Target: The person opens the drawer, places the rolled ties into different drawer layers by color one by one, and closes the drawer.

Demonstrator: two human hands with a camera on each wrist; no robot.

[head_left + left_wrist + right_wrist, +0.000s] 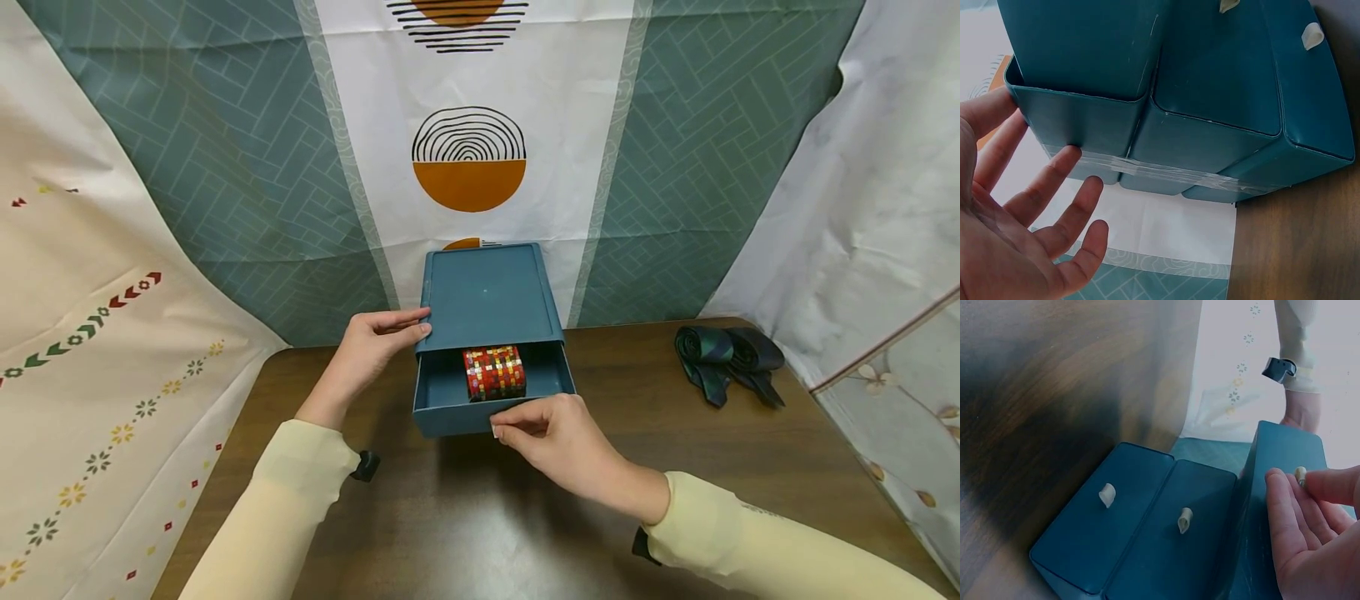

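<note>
A blue-green chest of drawers (487, 296) stands against the cloth backdrop, its top drawer (450, 421) pulled partway out. At that drawer's front, my right hand (562, 442) pinches the small white pull tab (1300, 474) between thumb and fingers. My left hand (363, 350) rests its fingertips on the left side of the chest; in the left wrist view its fingers (1054, 178) are spread and loosely straight. Inside the drawer lies a glittering red and gold cylinder (495, 372) of narrow bands, like stacked bangles.
Two lower drawers with pull tabs (1107, 495) stay closed in the right wrist view. Clear tape (1210, 180) runs around the chest. Two dark rolled neckties (705, 346) lie on the wooden table (360, 542) at the right. Patterned cloths hang around the table.
</note>
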